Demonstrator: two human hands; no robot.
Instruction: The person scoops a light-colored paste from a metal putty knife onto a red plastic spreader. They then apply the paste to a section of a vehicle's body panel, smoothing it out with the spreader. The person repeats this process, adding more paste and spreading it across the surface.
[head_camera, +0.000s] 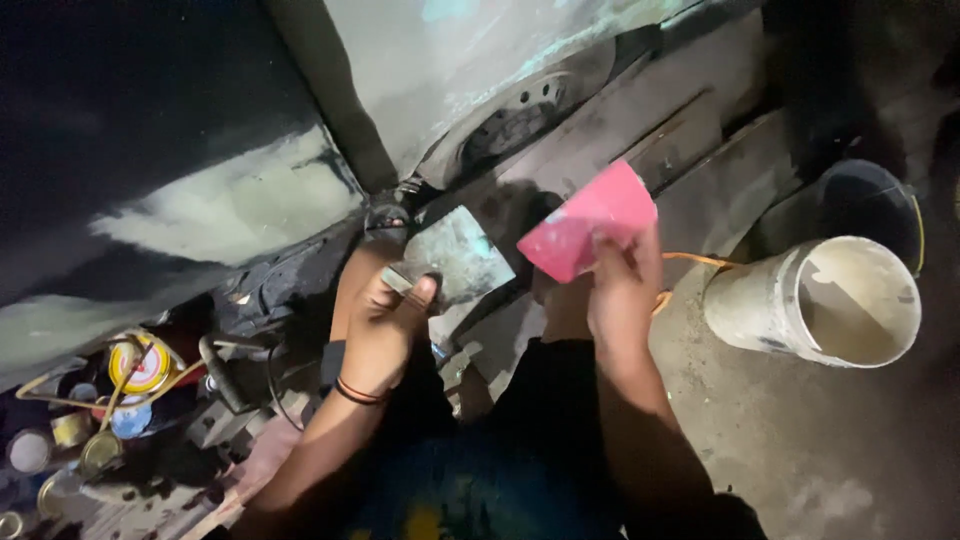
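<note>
Head view: the left hand (385, 320) grips a flat metal plate (460, 255) by its near corner, thumb pressed on top, holding it tilted toward the car. The plate's face is smeared with a greyish-green paste. The right hand (620, 290) pinches a pink plastic spreader (590, 232) between thumb and fingers, its broad edge pointing to about ten o'clock, just beside the plate's far corner; I cannot tell whether the two touch.

At eleven o'clock from the hands, the dark car body panel (150, 120) carries a wide pale filler patch (235, 205), matte and uneven at its edges, so a coat appears laid on there already but not smoothed. At twelve to one o'clock, a wheel (520, 120) sits behind a lighter, patchy panel.

At three o'clock, a white bucket (830, 300) lies on its side on the concrete floor (800, 450), mouth open, with a dark bucket (865, 200) behind it. At eight o'clock, several small round tins (140, 365) and hoses crowd the ground.

Judging from the paste on the plate and the rough patch, the filling looks part done: material is mixed and some applied, while levelling and finishing seem to remain.
</note>
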